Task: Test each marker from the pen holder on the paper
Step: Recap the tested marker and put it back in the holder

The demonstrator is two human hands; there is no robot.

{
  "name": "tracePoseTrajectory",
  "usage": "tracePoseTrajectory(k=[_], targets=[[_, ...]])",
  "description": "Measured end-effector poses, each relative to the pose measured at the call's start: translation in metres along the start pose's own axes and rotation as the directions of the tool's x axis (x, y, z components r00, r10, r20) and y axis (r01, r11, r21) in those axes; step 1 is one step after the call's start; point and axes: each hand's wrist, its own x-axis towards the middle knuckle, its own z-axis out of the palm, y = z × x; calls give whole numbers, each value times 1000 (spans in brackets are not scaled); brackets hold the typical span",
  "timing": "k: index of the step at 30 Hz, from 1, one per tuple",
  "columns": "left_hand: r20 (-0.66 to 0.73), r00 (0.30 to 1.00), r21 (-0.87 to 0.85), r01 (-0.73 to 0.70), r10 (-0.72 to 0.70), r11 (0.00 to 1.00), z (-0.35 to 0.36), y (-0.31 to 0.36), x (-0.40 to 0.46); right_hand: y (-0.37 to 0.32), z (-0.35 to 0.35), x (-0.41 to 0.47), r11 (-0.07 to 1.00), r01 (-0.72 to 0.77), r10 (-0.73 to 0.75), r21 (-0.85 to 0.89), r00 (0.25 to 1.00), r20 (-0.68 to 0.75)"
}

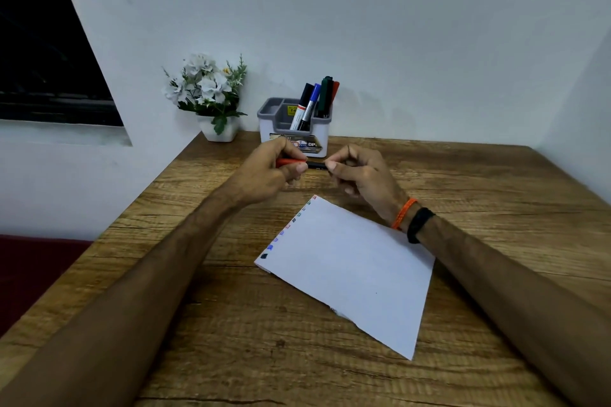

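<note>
Window (43, 53): dark pane at far left, set in the pale wall, with a white sill below it
Seat (29, 271): dark red surface at near left, lower than the table edge
Wall (363, 10): plain pale grey-white, running behind the table and turning a corner at far right
Table (496, 175): wood-grain top, its far edge against the wall, filling the near and right of the view
Flower pot (220, 131): small white pot with white flowers and green leaves, at the far left corner of the table
Left hand (269, 172): fingers curled round the red end of a marker (315, 164), held above the table just near of the holder
Pen holder (294, 127): white box with grey compartments, far centre by the wall, just right of the flower pot; four markers (317, 99) stand in it, with black, blue, green and red caps
Right hand (358, 172): thumb and fingers pinch the marker's black barrel at its right end; orange band and black band on the wrist
Paper (350, 271): white sheet lying skewed on the table, near of both hands, small coloured marks along its left edge
</note>
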Motion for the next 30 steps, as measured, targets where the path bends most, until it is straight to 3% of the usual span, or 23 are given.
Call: tracePoseTrajectory(k=[5, 8, 11, 18, 30], targets=[[-133, 991, -184, -3, -22, 983, -9, 4, 0, -7, -1, 1, 997, 22, -18, -79, 998, 56], [-236, 970, -350, -24, -64, 936, -7, 12, 0, -9, 3, -1, 970, 71, -61, -234, 997, 51], [-271, 960, -399, -46, -70, 916, -3, 20, 0, -20, 10, -5, 953, 142, -129, -268, 990, 65], [-236, 971, -378, -67, -26, 923, 2, 32, -4, -42, 10, -7, 870, 341, -303, -355, 940, 159], [-231, 973, -300, -77, 5, 951, 3, 23, -1, -40, 1, 2, 867, 330, -314, -373, 944, 104]])
